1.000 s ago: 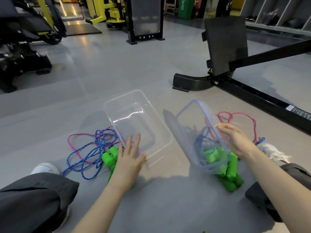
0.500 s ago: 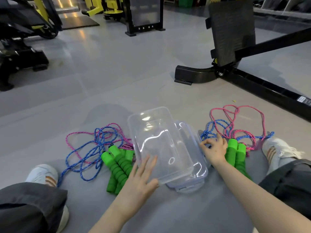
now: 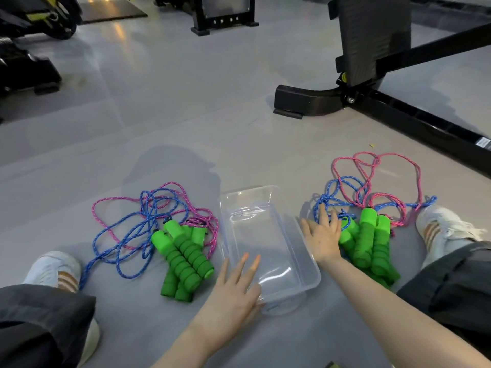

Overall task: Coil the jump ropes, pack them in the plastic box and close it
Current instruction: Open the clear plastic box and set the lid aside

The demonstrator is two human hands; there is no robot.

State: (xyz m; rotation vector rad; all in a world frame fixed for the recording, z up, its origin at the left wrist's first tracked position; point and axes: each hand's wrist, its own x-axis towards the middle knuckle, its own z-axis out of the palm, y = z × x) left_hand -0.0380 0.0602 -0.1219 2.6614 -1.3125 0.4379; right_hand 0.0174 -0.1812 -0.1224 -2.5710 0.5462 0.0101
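Note:
A clear plastic box point(image 3: 268, 245) stands on the grey floor between my legs, stacked over its lid, whose edge shows under the near right corner point(image 3: 285, 305). My left hand point(image 3: 233, 290) rests with straight fingers against the box's near left edge. My right hand point(image 3: 322, 235) lies flat beside the box's right side, fingers on the right pile's ropes. The left pile of jump ropes point(image 3: 159, 224), blue and pink cords with green foam handles point(image 3: 183, 258), lies loose left of the box. The right pile point(image 3: 372, 187) with its green handles point(image 3: 369, 240) lies on the other side.
A black gym bench frame point(image 3: 398, 107) runs across the floor behind the right pile. My white shoes point(image 3: 53, 269) point(image 3: 446, 229) and dark trouser legs flank the piles. More black and yellow gym machines point(image 3: 26, 49) stand at the far left.
The lid went from my right hand down to the floor and the box now sits on it. My right hand moved onto the right pile's ropes; my left hand stays at the box.

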